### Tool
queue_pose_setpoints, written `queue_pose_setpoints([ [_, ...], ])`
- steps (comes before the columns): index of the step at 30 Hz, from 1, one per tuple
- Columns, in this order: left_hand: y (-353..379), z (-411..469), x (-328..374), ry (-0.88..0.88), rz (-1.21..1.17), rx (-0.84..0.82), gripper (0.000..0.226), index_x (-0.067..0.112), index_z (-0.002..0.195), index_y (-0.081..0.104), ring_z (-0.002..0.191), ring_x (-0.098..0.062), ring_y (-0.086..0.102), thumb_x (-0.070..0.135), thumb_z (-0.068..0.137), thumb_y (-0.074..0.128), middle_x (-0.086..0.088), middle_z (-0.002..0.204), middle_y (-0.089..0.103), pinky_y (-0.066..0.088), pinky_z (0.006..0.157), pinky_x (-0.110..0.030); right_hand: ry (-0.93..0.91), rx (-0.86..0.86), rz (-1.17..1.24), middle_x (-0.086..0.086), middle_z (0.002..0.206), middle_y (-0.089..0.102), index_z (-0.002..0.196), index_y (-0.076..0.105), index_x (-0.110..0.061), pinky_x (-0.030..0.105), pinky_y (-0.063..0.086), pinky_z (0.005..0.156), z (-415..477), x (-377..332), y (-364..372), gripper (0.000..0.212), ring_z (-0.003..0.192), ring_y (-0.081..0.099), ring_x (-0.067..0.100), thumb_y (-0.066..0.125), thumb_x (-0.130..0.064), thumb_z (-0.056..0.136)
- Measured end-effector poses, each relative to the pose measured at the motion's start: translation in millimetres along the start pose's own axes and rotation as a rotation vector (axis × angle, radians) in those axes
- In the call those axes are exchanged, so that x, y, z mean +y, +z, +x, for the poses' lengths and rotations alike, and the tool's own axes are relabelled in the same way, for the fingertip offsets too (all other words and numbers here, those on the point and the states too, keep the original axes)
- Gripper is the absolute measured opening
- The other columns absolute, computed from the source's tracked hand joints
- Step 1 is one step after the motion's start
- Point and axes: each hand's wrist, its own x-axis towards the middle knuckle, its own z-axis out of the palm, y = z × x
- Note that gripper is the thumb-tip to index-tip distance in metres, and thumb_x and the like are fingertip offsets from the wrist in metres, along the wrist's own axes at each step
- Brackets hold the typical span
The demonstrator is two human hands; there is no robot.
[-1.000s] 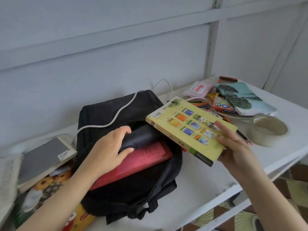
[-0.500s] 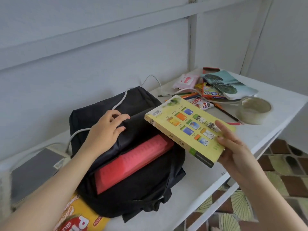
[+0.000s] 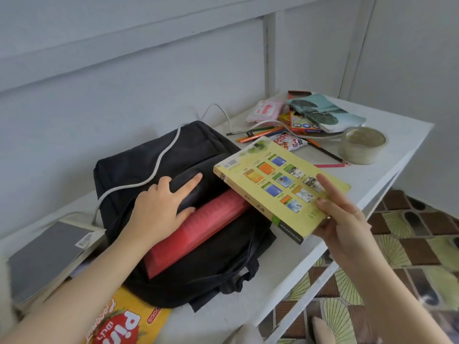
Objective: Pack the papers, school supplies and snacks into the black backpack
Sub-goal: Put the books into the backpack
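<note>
The left hand grips the upper lip of the black backpack on the tabletop with curled fingers while the right hand pinches the yellow book at its mouth, where it may jam against the red book that seemingly fills the opening.

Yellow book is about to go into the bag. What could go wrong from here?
1. The red book already fills much of the black backpack's opening, so the yellow book's corner may jam against it.
2. The right hand holds the yellow book by one end only, near the edge of the table; it might slip and fall.
3. The white cable lies across the backpack beside the left hand, which grips the flap; it may get dragged in.
</note>
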Motion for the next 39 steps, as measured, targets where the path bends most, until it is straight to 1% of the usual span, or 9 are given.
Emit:
queue_pose_setpoints([
  [2,-6.7,5.7,-6.5,-0.006,-0.076,-0.02,0.071,0.041,0.141,0.032,0.056,-0.026,0.055,0.037,0.08,0.068,-0.011,0.085,0.054,0.037,0.045,-0.025,-0.005,0.0,-0.009,-0.001,0.115,0.067,0.121,0.061,-0.028,0.037,0.059,0.057,-3.2,-1.0,-0.4,0.043,0.082,0.071,0.024,0.043,0.0,0.094],
  [5,-17.6,19.7,-24.7,-0.049,-0.257,-0.12,0.064,0.056,0.137,0.018,0.08,-0.024,0.059,0.035,0.09,0.056,-0.003,0.093,0.058,0.044,0.068,-0.032,0.038,-0.042,-0.018,0.002,0.116,0.067,0.117,0.064,-0.029,0.034,0.059,0.056,-4.8,-5.1,-5.7,0.044,0.082,0.071,0.024,0.042,0.0,0.093],
  [8,-31.2,31.6,-39.5,-0.061,-0.369,-0.127,0.064,0.057,0.134,0.026,0.093,-0.022,0.059,0.028,0.089,0.06,-0.003,0.106,0.064,0.043,0.079,-0.032,0.118,-0.114,-0.047,0.004,0.12,0.066,0.117,0.065,-0.026,0.039,0.06,0.063,-4.3,-11.4,-13.4,0.044,0.094,0.068,0.032,0.044,0.0,0.088],
  [13,-52.3,44.7,-46.1,-0.033,-0.319,0.02,0.061,0.056,0.134,0.031,0.084,-0.026,0.057,0.023,0.089,0.057,-0.005,0.09,0.058,0.041,0.071,-0.035,0.171,-0.296,-0.195,0.005,0.118,0.067,0.108,0.071,-0.025,0.047,0.054,0.077,-9.5,-25.9,-3.5,0.045,0.098,0.067,0.036,0.051,-0.002,0.074],
  [18,-73.5,55.0,-49.0,0.017,-0.263,0.041,0.058,0.056,0.134,0.028,0.078,-0.024,0.052,0.027,0.091,0.055,-0.003,0.083,0.05,0.039,0.068,-0.032,0.186,-0.413,-0.37,0.001,0.116,0.068,0.109,0.071,-0.028,0.052,0.053,0.081,-4.2,-22.4,37.2,0.045,0.101,0.066,0.031,0.049,0.004,0.087],
  [23,-81.7,56.1,-55.8,0.062,-0.318,-0.027,0.056,0.059,0.128,0.027,0.082,-0.021,0.052,0.031,0.09,0.056,-0.002,0.089,0.052,0.036,0.071,-0.03,0.211,-0.314,-0.28,0.005,0.117,0.066,0.11,0.068,-0.026,0.037,0.058,0.061,11.3,-4.7,86.5,0.042,0.09,0.07,0.027,0.046,0.004,0.091],
  [31,-85.0,47.2,-53.5,0.052,-0.29,0.031,0.056,0.057,0.13,0.025,0.076,-0.016,0.046,0.03,0.091,0.055,0.001,0.087,0.047,0.028,0.066,-0.026,0.163,-0.112,-0.175,0.009,0.12,0.06,0.124,0.058,-0.021,0.041,0.057,0.078,38.0,43.2,154.0,0.037,0.1,0.065,0.025,0.044,-0.001,0.095],
  [36,-89.7,47.7,-58.4,0.024,-0.279,0.063,0.055,0.055,0.131,0.025,0.072,-0.016,0.044,0.03,0.091,0.054,0.001,0.084,0.044,0.027,0.064,-0.026,0.134,-0.304,-0.509,0.008,0.115,0.061,0.126,0.052,-0.017,0.035,0.055,0.086,59.5,57.4,168.2,0.048,0.104,0.062,0.021,0.064,-0.001,0.082],
  [39,-92.4,48.0,-59.8,0.033,-0.292,0.064,0.054,0.054,0.131,0.027,0.072,-0.014,0.043,0.028,0.092,0.053,0.001,0.085,0.045,0.026,0.063,-0.025,0.17,-0.381,-0.675,0.003,0.103,0.059,0.13,0.049,-0.014,0.035,0.058,0.079,67.6,60.9,164.5,0.063,0.094,0.064,0.021,0.073,0.002,0.074],
])
